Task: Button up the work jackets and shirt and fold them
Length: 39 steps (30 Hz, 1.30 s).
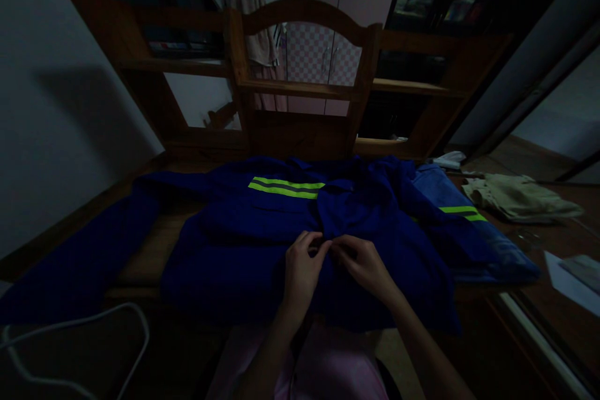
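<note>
A dark blue work jacket (234, 256) with yellow-green reflective strips lies spread on a wooden desk, one sleeve stretched out to the left. At the middle of its front, my left hand (303, 262) pinches the cloth between thumb and fingers. Close beside it, fingertips nearly touching, my right hand (360, 259) pinches the front edge too. Whether a button sits between the fingers is too dark and small to make out. A reflective strip (285, 187) crosses the chest just beyond my hands.
Folded blue jeans (506, 256) lie under the jacket's right sleeve. A pale folded cloth (520, 197) rests farther right, near a white sheet (569, 281). Behind the jacket rises a wooden shelf frame (300, 92). A white tube-like loop (143, 325) is at lower left.
</note>
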Each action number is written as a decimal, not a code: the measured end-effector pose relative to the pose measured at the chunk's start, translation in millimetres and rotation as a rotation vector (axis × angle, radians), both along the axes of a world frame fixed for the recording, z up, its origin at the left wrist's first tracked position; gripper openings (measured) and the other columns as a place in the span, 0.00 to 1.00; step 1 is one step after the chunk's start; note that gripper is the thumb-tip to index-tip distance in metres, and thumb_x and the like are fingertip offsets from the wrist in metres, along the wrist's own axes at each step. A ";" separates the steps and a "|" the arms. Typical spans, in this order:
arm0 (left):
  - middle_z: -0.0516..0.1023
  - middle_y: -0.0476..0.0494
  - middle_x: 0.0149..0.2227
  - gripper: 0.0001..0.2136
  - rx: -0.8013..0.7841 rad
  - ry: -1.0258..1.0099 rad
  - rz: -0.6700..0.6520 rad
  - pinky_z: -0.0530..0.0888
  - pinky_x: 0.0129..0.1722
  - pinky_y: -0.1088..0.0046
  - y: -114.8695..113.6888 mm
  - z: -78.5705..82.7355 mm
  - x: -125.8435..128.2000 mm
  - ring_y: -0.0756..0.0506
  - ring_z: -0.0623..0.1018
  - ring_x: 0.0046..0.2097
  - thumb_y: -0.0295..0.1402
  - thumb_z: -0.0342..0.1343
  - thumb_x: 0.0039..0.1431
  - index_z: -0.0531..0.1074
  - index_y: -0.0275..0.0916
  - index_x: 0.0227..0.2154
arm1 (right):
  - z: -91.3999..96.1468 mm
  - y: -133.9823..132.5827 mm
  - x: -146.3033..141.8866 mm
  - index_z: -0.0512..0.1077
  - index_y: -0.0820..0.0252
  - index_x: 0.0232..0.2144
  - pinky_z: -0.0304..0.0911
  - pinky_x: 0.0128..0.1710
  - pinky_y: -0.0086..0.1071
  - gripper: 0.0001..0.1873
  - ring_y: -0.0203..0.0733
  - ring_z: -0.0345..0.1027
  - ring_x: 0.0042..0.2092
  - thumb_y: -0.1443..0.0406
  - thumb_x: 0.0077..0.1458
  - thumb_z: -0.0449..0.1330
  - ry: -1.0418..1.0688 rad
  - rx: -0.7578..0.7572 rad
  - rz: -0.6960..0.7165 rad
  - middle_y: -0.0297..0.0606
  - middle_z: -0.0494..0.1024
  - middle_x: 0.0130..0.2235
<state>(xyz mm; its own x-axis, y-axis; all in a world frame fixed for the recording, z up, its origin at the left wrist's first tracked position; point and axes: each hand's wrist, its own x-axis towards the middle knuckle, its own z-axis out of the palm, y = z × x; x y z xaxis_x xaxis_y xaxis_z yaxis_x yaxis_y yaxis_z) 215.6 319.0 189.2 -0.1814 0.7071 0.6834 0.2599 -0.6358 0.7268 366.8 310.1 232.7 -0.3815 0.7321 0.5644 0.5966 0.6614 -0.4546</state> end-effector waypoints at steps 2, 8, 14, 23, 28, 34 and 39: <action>0.75 0.47 0.37 0.07 -0.003 -0.009 -0.012 0.75 0.36 0.74 1.3 -1.0 -0.1 0.48 0.77 0.37 0.35 0.58 0.56 0.74 0.40 0.36 | 0.5 2.1 2.6 0.74 0.59 0.38 0.61 0.31 0.27 0.10 0.36 0.69 0.31 0.66 0.60 0.53 0.045 -0.072 0.039 0.34 0.76 0.30; 0.75 0.48 0.34 0.05 0.042 0.036 0.087 0.73 0.35 0.74 -1.1 -0.2 4.2 0.49 0.76 0.35 0.32 0.57 0.56 0.74 0.40 0.35 | 3.4 10.8 10.0 0.75 0.63 0.40 0.64 0.31 0.28 0.15 0.35 0.70 0.29 0.59 0.60 0.53 0.192 -0.252 0.157 0.36 0.76 0.31; 0.76 0.46 0.35 0.06 0.057 0.044 0.082 0.73 0.35 0.75 -4.4 0.9 3.6 0.49 0.77 0.35 0.30 0.54 0.58 0.75 0.40 0.37 | 7.2 11.4 14.3 0.74 0.63 0.42 0.64 0.30 0.28 0.17 0.35 0.69 0.28 0.56 0.59 0.55 0.264 -0.269 0.156 0.36 0.75 0.29; 0.77 0.44 0.38 0.05 0.039 0.047 0.129 0.73 0.41 0.71 -0.2 1.4 -0.1 0.46 0.77 0.41 0.30 0.57 0.57 0.76 0.39 0.36 | 5.7 12.3 16.4 0.74 0.63 0.41 0.63 0.28 0.28 0.16 0.34 0.68 0.27 0.58 0.59 0.55 0.333 -0.252 0.156 0.36 0.75 0.29; 0.77 0.45 0.38 0.05 -0.004 0.044 0.091 0.75 0.38 0.71 3.1 0.4 -1.7 0.47 0.78 0.38 0.29 0.58 0.56 0.75 0.39 0.36 | 7.0 9.3 15.7 0.74 0.63 0.41 0.63 0.29 0.28 0.16 0.34 0.69 0.27 0.58 0.59 0.55 0.328 -0.239 0.133 0.35 0.75 0.29; 0.76 0.45 0.37 0.05 -0.028 0.076 0.111 0.76 0.36 0.71 4.4 1.6 -2.1 0.47 0.78 0.37 0.29 0.58 0.55 0.74 0.39 0.35 | 5.9 8.0 15.5 0.73 0.63 0.41 0.63 0.28 0.28 0.16 0.35 0.69 0.28 0.57 0.60 0.54 0.328 -0.224 0.121 0.36 0.75 0.29; 0.77 0.46 0.34 0.03 -0.099 0.122 0.059 0.74 0.33 0.73 7.5 9.4 -7.9 0.48 0.78 0.33 0.29 0.59 0.54 0.73 0.40 0.33 | 5.2 7.9 15.6 0.73 0.62 0.40 0.64 0.29 0.28 0.16 0.35 0.69 0.28 0.57 0.60 0.53 0.316 -0.217 0.109 0.36 0.75 0.29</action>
<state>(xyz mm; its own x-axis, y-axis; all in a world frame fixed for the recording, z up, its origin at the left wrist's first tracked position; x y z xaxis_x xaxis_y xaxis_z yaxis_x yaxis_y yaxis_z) 207.7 326.5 198.6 -0.1450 0.7627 0.6303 0.3847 -0.5435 0.7461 382.3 318.0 237.9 -0.2961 0.8119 0.5031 0.3367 0.5816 -0.7405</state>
